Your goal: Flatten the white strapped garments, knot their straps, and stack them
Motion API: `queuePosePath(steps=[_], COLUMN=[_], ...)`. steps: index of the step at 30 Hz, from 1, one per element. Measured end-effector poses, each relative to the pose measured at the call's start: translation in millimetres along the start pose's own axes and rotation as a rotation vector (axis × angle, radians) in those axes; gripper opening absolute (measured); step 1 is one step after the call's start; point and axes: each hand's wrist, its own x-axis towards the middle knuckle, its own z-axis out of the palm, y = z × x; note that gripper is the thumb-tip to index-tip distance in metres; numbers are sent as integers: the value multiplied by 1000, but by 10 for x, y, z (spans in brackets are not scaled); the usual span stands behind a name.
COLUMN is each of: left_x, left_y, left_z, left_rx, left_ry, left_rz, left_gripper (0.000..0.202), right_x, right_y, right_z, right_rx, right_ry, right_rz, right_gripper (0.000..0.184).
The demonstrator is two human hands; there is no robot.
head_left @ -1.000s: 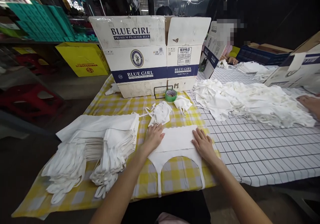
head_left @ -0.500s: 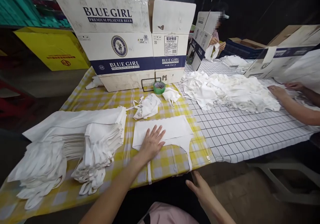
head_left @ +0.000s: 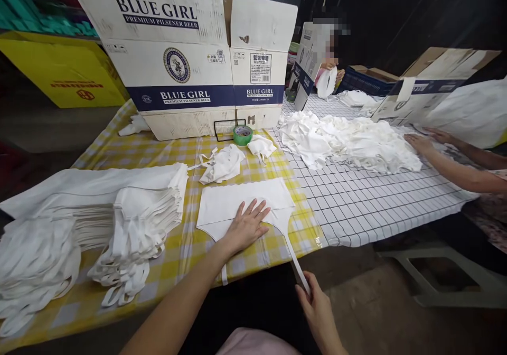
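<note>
The garment [head_left: 233,199] looks light, limp, best held by its strap [head_left: 292,254]: right hand [head_left: 320,306] pinches it; left hand [head_left: 246,227] lies splayed atop the garment.

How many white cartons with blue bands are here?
3: a large Blue Girl carton behind the green tape roll, a second carton beyond the first's right edge, a third carton farther right. Others may be hidden.

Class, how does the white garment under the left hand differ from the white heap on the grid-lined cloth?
The garment's body is spread flat; the heap is crumpled. The garment lies mostly on the yellow checked cloth, the heap on the grid-lined cloth. The garment is smaller than the heap. Both are white fabric.
</note>
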Motion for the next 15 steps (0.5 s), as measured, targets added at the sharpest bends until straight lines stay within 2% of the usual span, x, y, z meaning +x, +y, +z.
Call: queuePosePath(steps=[3,9,15], left_x=[15,32,44], left_y=[-1,-22,-34], left_z=[1,38,56], left_rx=[-5,2,-7], left_ry=[-17,-27,-21], left_rz=[-5,5,10], left_gripper=[54,54,54], right_x=[-99,-317,-379], right_y=[111,227,232], right_z=[-128,-316,-574], right_rx=[-103,-320,-356], right_ry=[23,60,41], right_rz=[-12,-102,-232], right_gripper=[38,35,30])
